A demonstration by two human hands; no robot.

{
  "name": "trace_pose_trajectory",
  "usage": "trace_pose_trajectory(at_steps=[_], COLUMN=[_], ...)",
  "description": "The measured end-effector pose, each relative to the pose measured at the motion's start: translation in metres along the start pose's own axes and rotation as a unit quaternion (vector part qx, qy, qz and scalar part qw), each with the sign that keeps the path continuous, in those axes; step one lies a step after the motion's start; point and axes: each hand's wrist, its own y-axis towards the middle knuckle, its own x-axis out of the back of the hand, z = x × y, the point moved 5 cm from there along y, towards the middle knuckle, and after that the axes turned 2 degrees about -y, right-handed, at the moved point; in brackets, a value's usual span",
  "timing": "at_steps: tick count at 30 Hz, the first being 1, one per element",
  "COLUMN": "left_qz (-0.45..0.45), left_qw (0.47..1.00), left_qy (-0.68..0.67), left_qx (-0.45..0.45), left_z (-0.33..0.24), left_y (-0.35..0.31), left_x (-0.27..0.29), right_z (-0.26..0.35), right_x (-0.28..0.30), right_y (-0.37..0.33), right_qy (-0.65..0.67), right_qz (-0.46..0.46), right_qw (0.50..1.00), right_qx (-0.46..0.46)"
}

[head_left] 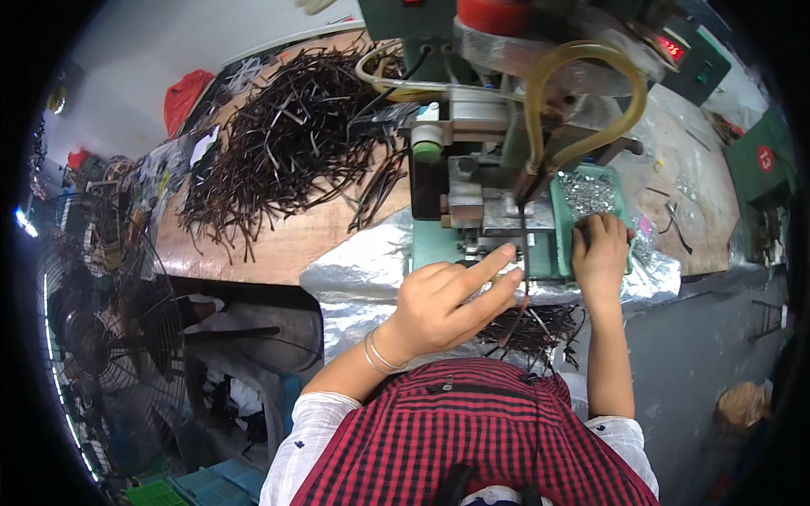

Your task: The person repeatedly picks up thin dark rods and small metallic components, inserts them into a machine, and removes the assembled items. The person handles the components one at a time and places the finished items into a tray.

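Observation:
My left hand [451, 305], with thin bangles at the wrist, reaches to the front of a metal press machine [506, 215]. Its index and middle fingers are stretched out, and no held thing shows. Right by those fingertips a thin dark strip [525, 240] hangs down in front of the machine. Over the near part of a green tray [559, 232] is my right hand [602, 251], fingers bent and thumb apart from them. Small shiny metal pieces [588, 192] fill the tray's far part. What lies under the right fingertips is hidden.
A large heap of dark strips [287, 126] covers the wooden table [278, 253] at left. More strips [536, 331] lie below the machine, by my lap. A yellowish hose [637, 93] loops above the press. Silver foil [354, 261] covers the table edge. A fan [101, 325] stands at left.

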Motion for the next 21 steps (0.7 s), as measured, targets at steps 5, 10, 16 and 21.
trace_pose_trajectory(at_steps=[5,10,16,21], left_qz=[-0.152,-0.037,0.096,0.007], left_qw=[0.965,0.880,0.861,0.871], left_qy=[0.211,0.432,0.479,0.459], left_qx=[0.021,0.195,0.140,0.176], left_z=[0.039,0.143,0.235,0.226], left_y=[-0.020,-0.028,-0.085,-0.086], left_x=[0.067,0.093,0.063,0.062], right_z=[0.001,-0.017,-0.029,-0.032], right_x=[-0.006,0.005,0.013,0.027], right_y=[0.002,0.002,-0.013,-0.035], right_qy=[0.004,0.177,0.138,0.156], right_qz=[0.008,-0.044,-0.119,-0.127], right_qw=[1.000,0.975,0.982,0.965], right_qx=[-0.003,-0.124,-0.060,-0.166])
